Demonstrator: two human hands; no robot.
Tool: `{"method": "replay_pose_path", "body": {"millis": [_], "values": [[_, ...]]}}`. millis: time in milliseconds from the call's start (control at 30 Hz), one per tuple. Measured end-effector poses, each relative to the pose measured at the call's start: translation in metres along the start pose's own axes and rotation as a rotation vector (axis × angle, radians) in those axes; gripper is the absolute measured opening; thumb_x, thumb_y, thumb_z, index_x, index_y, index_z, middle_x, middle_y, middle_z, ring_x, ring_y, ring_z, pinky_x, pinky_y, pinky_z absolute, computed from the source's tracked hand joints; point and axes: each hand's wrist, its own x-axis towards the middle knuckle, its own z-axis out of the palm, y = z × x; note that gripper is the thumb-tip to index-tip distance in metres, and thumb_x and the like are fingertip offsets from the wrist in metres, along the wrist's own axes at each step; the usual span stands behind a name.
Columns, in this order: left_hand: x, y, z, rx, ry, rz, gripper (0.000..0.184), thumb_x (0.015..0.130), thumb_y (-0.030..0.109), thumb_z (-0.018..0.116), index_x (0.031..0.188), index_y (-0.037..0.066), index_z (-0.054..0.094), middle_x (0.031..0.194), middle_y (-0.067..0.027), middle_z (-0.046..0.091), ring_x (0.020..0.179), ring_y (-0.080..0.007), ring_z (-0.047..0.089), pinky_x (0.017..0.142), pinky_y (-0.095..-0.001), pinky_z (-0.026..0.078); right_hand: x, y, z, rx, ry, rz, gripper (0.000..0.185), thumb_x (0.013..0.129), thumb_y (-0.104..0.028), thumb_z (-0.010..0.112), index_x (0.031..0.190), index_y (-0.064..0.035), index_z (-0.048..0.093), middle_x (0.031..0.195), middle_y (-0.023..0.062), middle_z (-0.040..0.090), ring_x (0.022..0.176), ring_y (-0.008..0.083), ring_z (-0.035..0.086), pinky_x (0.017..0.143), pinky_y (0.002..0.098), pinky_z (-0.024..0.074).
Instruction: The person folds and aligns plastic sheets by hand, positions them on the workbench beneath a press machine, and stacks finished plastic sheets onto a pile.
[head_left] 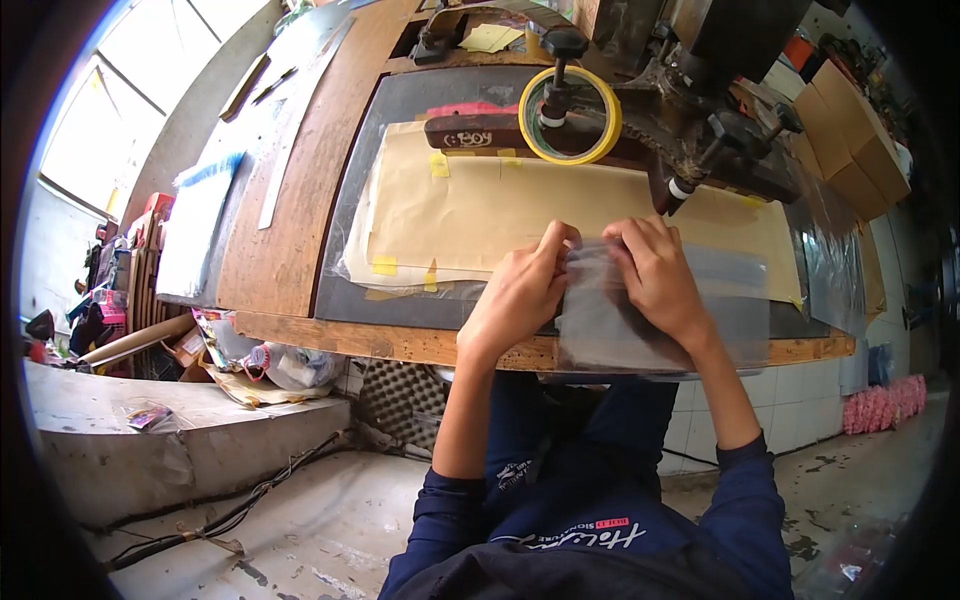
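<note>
A clear plastic sheet [665, 330] hangs over the front edge of the workbench, blurred in part. My left hand [522, 295] pinches its upper left corner between thumb and fingers. Close to it on the right, my right hand [655, 280] has its fingers curled on the sheet's upper edge. Both hands are closed. Behind them, tan paper [470, 210] with small yellow tape pieces lies on the dark mat [340, 290]. A dark bar [475, 133] rests across the back of the paper, and a yellow tape roll [612, 135] hangs round a black knob.
A heavy press [690, 120] stands at the back right, near a cardboard box [850, 140]. To the left lie a long metal ruler [300, 130] and a blue-edged stack of sheets [203, 225]. The wooden bench edge [400, 343] runs just before my body.
</note>
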Motion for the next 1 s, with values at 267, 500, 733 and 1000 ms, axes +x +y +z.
{"method": "replay_pose_path", "body": {"millis": [267,500,733,1000], "values": [[-0.001,-0.001,-0.013,0.013,-0.078,0.126,0.015,0.085,0.005,0.053,0.099,0.000,0.056,0.090,-0.0153,0.063,0.088,-0.0340,0.061,0.078,-0.0377,0.046,-0.028,-0.020,-0.024,-0.173,0.199,-0.158,0.013,0.080,-0.007,0.059,0.093,-0.0084,0.056,0.083,0.0067,0.056,0.087,0.0233,0.055,0.094,0.0458,0.0344],[-0.001,-0.002,-0.006,0.059,-0.096,0.090,0.027,0.081,0.013,0.061,0.105,0.002,0.056,0.101,-0.0147,0.058,0.093,-0.0320,0.057,0.080,-0.0366,0.045,-0.121,-0.015,-0.106,0.227,0.460,-0.204,0.014,0.083,-0.010,0.050,0.097,-0.0096,0.047,0.079,0.0091,0.058,0.070,0.0186,0.053,0.088,0.0485,0.0378],[-0.006,0.001,0.004,0.420,0.062,0.073,0.041,0.072,0.019,0.071,0.107,0.006,0.055,0.110,-0.0091,0.051,0.109,-0.0271,0.047,0.094,-0.0406,0.037,-0.238,0.035,-0.224,0.326,0.857,-0.084,0.007,0.087,-0.016,0.045,0.090,-0.0098,0.045,0.078,0.0057,0.044,0.076,0.0172,0.040,0.082,0.0375,0.0348],[0.001,-0.001,0.002,0.340,0.043,0.104,0.040,0.069,0.014,0.073,0.103,0.005,0.053,0.095,-0.0112,0.056,0.091,-0.0265,0.055,0.081,-0.0379,0.042,-0.289,0.055,-0.342,0.343,1.349,-0.097,0.013,0.090,-0.012,0.041,0.096,-0.0072,0.052,0.083,0.0049,0.046,0.080,0.0166,0.043,0.080,0.0333,0.0367]]}}
